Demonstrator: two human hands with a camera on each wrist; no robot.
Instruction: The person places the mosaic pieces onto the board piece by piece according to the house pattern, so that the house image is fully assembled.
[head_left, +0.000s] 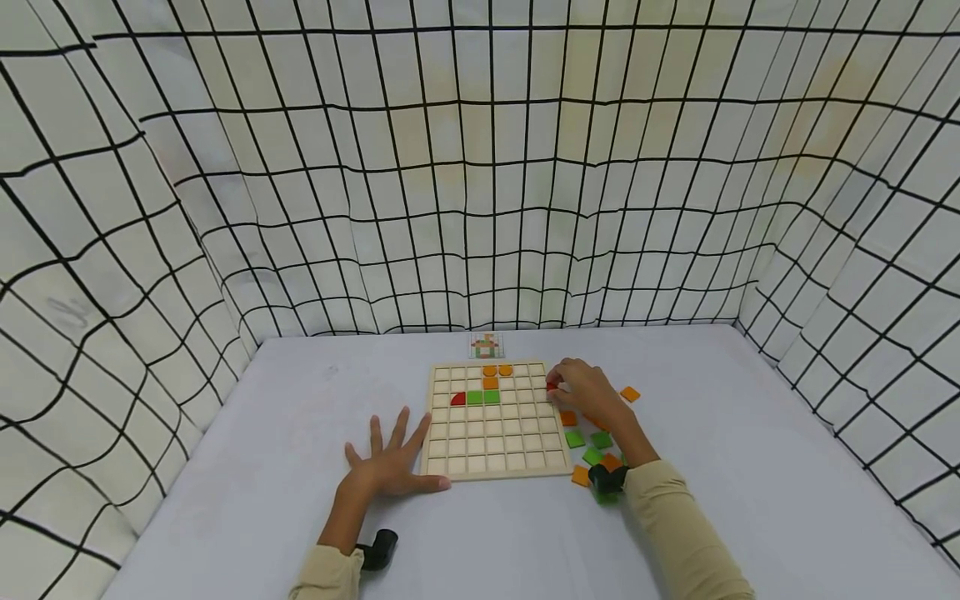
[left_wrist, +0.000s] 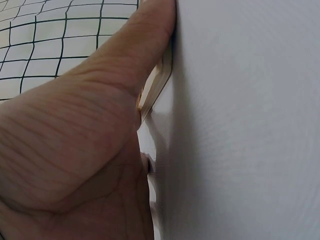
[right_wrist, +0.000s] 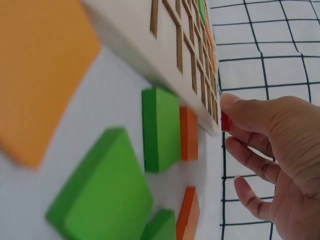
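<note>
A wooden grid board (head_left: 495, 433) lies on the white table. In its upper rows sit two orange round pieces (head_left: 498, 371), an orange square (head_left: 491, 383), two green squares (head_left: 483, 397) and a red quarter-round piece (head_left: 458, 400). My left hand (head_left: 386, 471) rests with fingers spread at the board's lower left edge, thumb along the near edge. At the board's right edge, my right hand (head_left: 585, 390) pinches a small red piece (right_wrist: 226, 121) between thumb and fingers; its shape is mostly hidden.
Loose green pieces (head_left: 575, 439) and orange pieces (head_left: 581, 476) lie scattered right of the board, several under the right forearm. Behind the board is a small pattern card (head_left: 487, 345). Black netting (head_left: 491, 208) in front of white walls surrounds the table.
</note>
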